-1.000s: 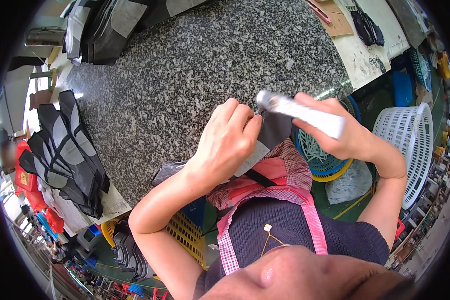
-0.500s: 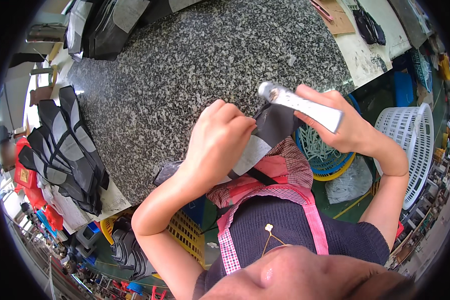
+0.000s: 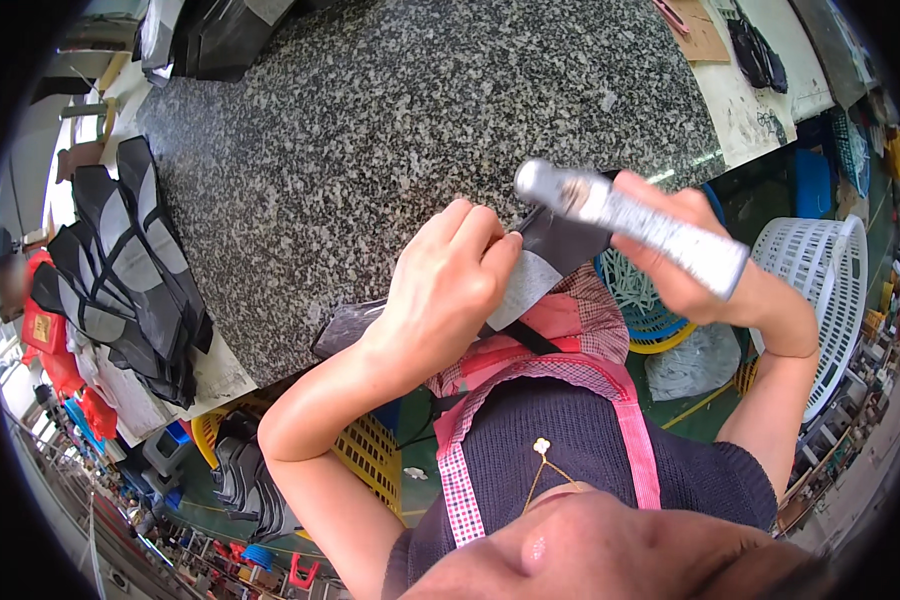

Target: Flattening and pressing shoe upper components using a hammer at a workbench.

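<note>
My left hand (image 3: 448, 292) pinches a dark and grey cut fabric piece (image 3: 542, 262) at the near edge of a speckled granite table (image 3: 390, 130). My right hand (image 3: 682, 262) grips a silvery tube-shaped tool (image 3: 630, 225), whose rounded end points toward the top of the fabric piece. The piece hangs partly over my pink checked apron (image 3: 560, 340). Part of the fabric is hidden behind my left fingers.
A stack of dark and grey cut pieces (image 3: 135, 270) lies at the table's left end. A white plastic basket (image 3: 820, 290) and a blue and yellow basket (image 3: 645, 310) stand on the floor to the right. Yellow crates (image 3: 365, 465) sit below the table.
My right hand has lifted and tilted the tube tool, its end now up by the fabric's top edge. My left hand stays pinching the piece in nearly the same place.
</note>
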A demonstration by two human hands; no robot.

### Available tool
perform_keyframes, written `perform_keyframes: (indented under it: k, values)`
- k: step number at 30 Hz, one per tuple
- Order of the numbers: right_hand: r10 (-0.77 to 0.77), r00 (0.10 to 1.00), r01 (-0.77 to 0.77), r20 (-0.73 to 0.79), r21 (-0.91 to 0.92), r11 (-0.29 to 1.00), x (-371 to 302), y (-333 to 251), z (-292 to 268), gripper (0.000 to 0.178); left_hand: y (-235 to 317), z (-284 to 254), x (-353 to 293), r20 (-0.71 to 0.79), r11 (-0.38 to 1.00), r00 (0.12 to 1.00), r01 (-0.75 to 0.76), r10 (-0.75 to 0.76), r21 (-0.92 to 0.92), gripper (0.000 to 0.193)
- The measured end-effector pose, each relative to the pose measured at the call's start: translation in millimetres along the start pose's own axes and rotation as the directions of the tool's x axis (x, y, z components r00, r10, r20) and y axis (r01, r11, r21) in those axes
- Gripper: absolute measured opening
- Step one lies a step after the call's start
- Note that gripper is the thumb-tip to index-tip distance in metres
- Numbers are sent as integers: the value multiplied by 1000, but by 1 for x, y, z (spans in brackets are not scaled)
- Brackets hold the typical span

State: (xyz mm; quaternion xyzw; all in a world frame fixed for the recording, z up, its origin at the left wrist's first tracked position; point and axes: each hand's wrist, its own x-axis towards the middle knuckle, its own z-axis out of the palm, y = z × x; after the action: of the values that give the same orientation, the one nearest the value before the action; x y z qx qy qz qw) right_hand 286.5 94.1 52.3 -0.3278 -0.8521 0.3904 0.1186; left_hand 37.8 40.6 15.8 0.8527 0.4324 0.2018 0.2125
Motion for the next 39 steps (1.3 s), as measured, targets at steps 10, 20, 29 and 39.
perform_keyframes:
  k: [10,20,29,39]
  values:
    - [67,998,-68,20,4,998,6,3,5,20,-7,-9,-19,-2,968,986,161,-164,-195,14]
    - [233,972,-226,-16,177,958,2,-3,-11,22,-8,1,-9,-59,985,993,94,-103,-146,15]
    - [208,953,-198,-220,66,978,-9,14,0,18,-21,12,61,-112,962,977,152,-181,-226,12]
    - [141,954,-155,-264,-32,987,0,10,-35,21,-11,14,28,-166,944,954,200,-248,-264,15]
